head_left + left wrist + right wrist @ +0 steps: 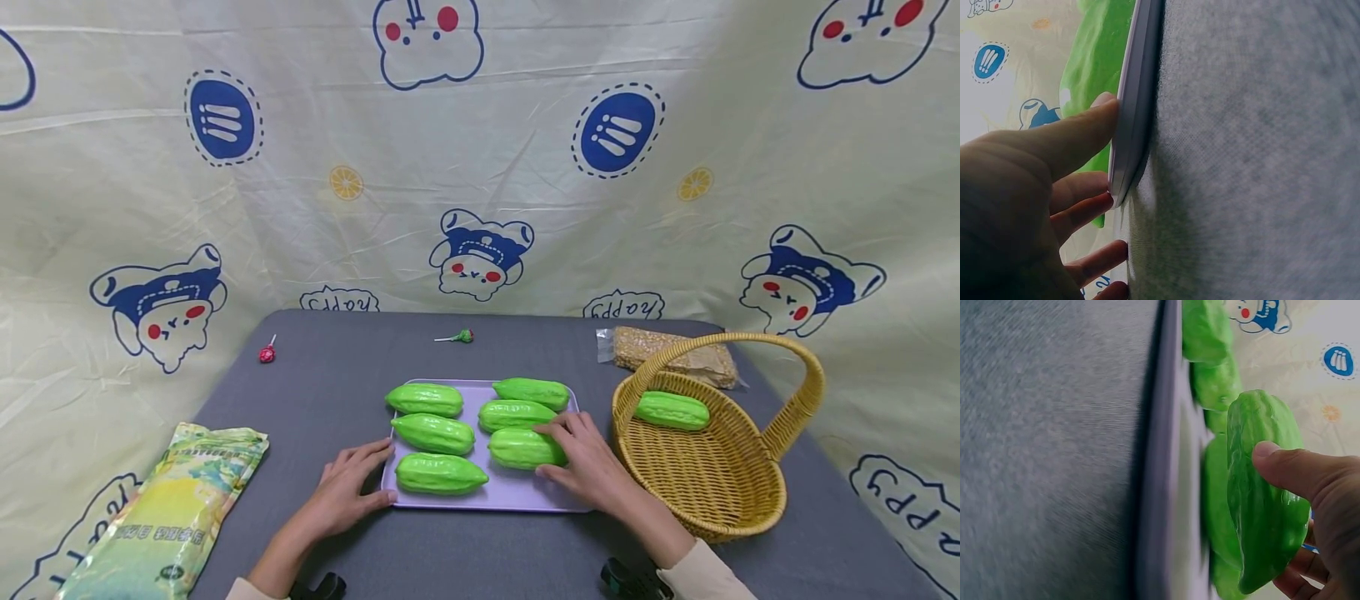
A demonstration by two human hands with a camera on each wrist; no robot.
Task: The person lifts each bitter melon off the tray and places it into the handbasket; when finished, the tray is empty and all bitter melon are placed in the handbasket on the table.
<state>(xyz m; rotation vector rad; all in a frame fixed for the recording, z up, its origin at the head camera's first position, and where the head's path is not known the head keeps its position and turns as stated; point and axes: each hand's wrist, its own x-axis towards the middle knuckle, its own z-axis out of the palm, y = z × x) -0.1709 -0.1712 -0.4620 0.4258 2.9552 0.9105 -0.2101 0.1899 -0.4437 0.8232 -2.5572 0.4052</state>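
Note:
My right hand (588, 462) grips a green, ridged bitter melon (527, 449) by its right end, above the right side of a lilac tray (525, 498). In the right wrist view the thumb lies across the bitter melon (1266, 487), with fingers behind it; it looks raised from the tray. My left hand (348, 487) rests at the tray's left edge, fingers spread. The left wrist view shows its thumb and fingertips touching the tray rim (1132, 119). Several other bitter melons (441, 473) lie on the tray in two columns.
Right of the tray stands a wicker basket (697, 475) with a tall handle and one bitter melon (672, 410) inside. Behind it lies a clear bag of grains (652, 350). A yellow-green packet (161, 517) lies at left; red (267, 353) and green lollipops (465, 336) lie farther back.

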